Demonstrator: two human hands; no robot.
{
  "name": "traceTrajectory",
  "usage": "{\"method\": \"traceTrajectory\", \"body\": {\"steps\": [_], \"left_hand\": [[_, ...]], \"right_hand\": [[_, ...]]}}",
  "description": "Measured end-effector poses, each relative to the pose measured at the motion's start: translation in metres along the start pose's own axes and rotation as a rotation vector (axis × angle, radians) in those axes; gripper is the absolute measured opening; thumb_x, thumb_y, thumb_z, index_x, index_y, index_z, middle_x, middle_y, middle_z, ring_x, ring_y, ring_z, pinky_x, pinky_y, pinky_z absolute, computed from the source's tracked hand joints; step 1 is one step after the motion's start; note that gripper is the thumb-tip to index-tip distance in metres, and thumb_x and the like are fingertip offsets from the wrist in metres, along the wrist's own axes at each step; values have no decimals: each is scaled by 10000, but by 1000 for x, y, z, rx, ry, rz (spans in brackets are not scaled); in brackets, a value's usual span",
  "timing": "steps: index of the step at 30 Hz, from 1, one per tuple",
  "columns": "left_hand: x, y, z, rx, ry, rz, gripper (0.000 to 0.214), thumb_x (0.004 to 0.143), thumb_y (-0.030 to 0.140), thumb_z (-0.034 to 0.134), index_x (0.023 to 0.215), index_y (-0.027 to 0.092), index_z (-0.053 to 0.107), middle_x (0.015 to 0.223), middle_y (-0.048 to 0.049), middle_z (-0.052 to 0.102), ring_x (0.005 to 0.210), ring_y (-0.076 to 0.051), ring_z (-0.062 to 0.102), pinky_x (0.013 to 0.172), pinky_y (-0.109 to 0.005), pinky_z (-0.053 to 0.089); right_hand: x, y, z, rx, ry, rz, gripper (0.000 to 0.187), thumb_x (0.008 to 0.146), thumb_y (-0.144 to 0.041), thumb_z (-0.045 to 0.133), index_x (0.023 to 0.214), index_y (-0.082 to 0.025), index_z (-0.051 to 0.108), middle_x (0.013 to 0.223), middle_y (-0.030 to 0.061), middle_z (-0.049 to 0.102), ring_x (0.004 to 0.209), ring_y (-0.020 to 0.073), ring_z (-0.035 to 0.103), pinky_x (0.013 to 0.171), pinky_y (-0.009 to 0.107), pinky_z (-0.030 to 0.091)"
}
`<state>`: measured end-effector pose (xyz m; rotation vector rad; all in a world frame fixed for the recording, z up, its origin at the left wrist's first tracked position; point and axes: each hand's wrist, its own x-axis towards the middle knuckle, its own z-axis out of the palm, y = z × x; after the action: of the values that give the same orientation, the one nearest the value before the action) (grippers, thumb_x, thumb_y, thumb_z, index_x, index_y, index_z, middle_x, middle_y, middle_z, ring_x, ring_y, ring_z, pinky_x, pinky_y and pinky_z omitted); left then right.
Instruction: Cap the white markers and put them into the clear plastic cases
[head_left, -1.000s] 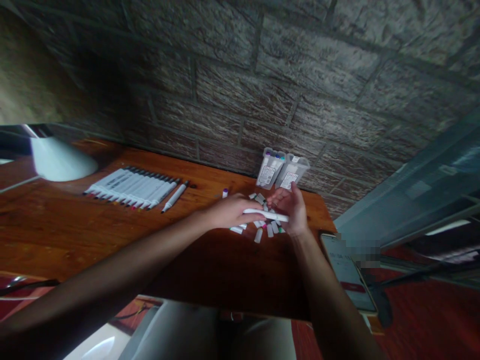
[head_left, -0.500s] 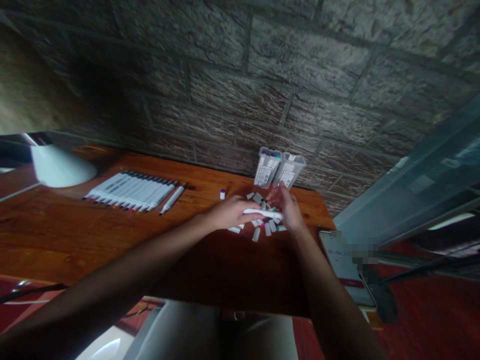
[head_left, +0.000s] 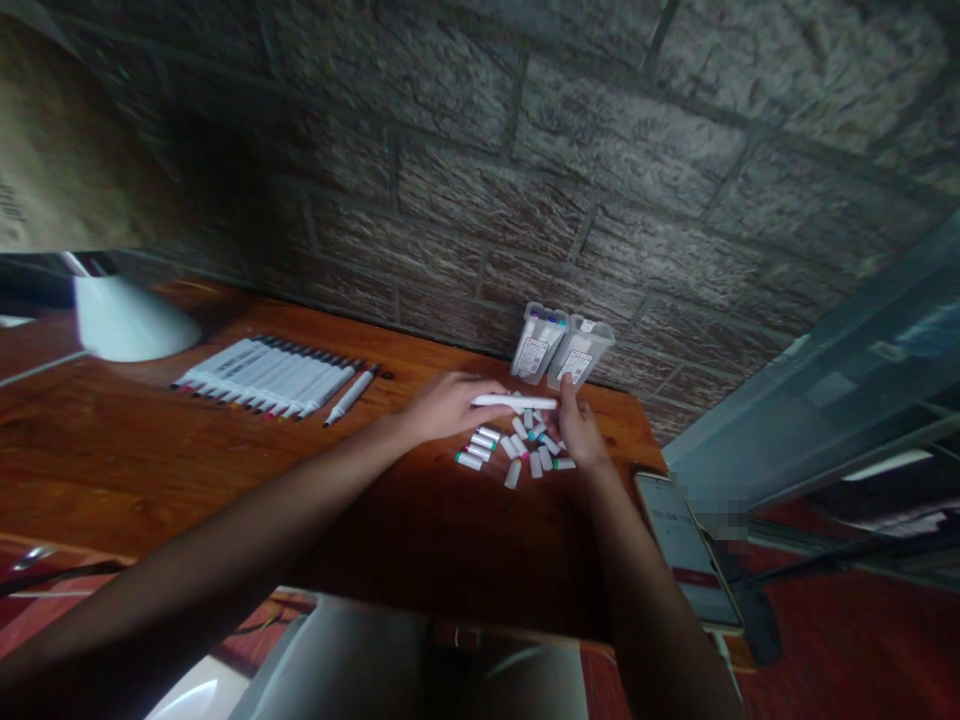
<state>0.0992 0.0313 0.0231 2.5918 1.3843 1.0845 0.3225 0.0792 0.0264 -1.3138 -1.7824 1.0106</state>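
Nearest: pale-clothed legs (head_left: pixel 360 665) under the front edge of a brown wooden surface (head_left: pixel 420 540). At right, a phone (head_left: pixel 686 550) with lit screen lies along the surface's side edge.

Further in, short white caps (head_left: pixel 545 461) lie loose, some with green, pink or blue ends; a few sit side by side at the group's left.

Above the caps: left hand (head_left: pixel 454 405), fingers closed on a white marker (head_left: pixel 517 402), thumb below, marker held roughly level and pointing right. Right hand (head_left: pixel 581 430) at the marker's far right end, thumb up, in line of sight with a container behind. Its other fingers mostly hidden; cannot tell whether they grip the end or only touch it.

Left of the hands, well apart: a row of white markers (head_left: pixel 270 375) laid side by side, dark tops towards the wall. One single marker (head_left: pixel 351 395) just beside the row's right end.

Back of surface: two clear containers side by side, labels facing out. Left container (head_left: pixel 538 345) holds upright pens with purple and blue ends; right container (head_left: pixel 589 350), contents unclear. Far left, a lamp (head_left: pixel 131 325). Behind all, rough block wall (head_left: pixel 480 180).
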Motion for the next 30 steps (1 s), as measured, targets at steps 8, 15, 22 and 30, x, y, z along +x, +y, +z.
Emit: {"method": "traceTrajectory", "body": {"steps": [8, 15, 22, 30], "left_hand": [[2, 0, -7, 34, -27, 30, 333, 967, 445, 509, 990, 201, 735, 793, -16, 734, 681, -135, 659, 612, -229, 408], [2, -2, -9, 5, -73, 39, 372, 982, 452, 469, 934, 194, 732, 712, -4, 702, 642, -130, 642, 597, -219, 394], [1, 2, -7, 12, -113, -2, 352, 996, 439, 443, 1066, 186, 677, 817, -20, 719, 681, -133, 656, 620, -219, 415], [2, 8, -2, 21, -113, 75, 333, 1011, 394, 418, 964, 179, 667, 780, -14, 697, 625, -124, 622, 587, -229, 397]], "right_hand": [[4, 8, 3, 86, 93, -183, 606, 849, -714, 459, 505, -215, 450, 453, -35, 412, 446, 112, 363, 458, 260, 263], [1, 0, 1, 189, 10, -287, 476, 811, -611, 629, 583, -200, 551, 526, -47, 493, 498, 103, 408, 500, 247, 318], [-5, -14, 2, 344, -58, -284, 411, 762, -570, 706, 601, -208, 597, 510, -60, 485, 467, 92, 373, 490, 256, 311], [-2, -9, -2, 380, -7, -185, 512, 792, -701, 588, 711, -211, 712, 580, -22, 568, 491, 107, 449, 486, 260, 333]]}}
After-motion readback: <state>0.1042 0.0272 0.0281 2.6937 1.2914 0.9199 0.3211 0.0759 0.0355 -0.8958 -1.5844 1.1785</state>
